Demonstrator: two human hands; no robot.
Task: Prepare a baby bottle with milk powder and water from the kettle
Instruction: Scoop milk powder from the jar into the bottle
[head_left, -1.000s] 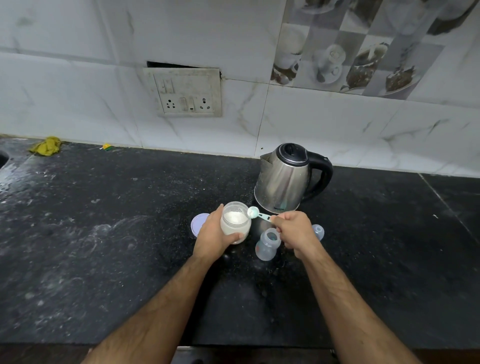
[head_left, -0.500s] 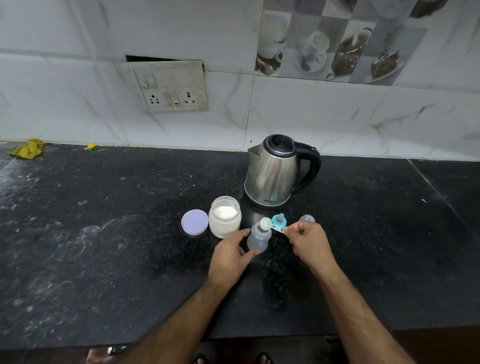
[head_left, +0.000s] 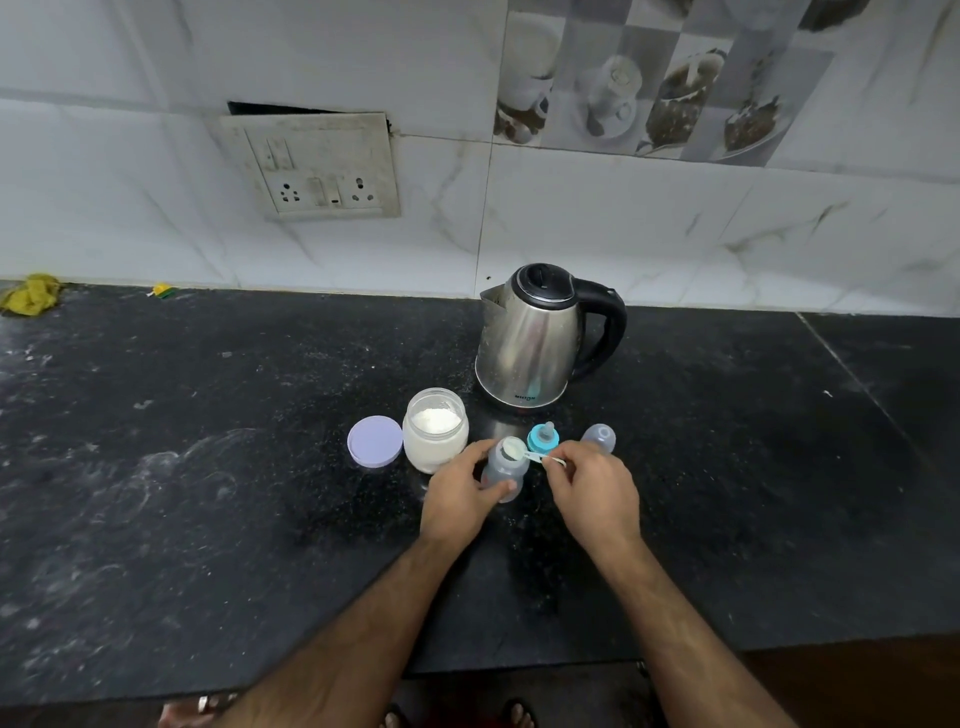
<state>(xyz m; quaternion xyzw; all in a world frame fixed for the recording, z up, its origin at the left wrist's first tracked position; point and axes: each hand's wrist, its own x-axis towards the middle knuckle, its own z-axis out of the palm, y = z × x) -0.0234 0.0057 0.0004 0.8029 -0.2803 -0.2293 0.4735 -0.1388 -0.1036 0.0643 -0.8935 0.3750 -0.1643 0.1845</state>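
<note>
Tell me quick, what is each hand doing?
Left hand: closed around the baby bottle, steadying it.
Right hand: pinching the scoop handle, bowl over the bottle's mouth.

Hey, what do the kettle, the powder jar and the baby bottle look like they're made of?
Kettle: brushed steel by its streaky sheen, black handle probably plastic. Powder jar: clear, glass or plastic, can't tell. Baby bottle: cloudy translucent, likely plastic.
</note>
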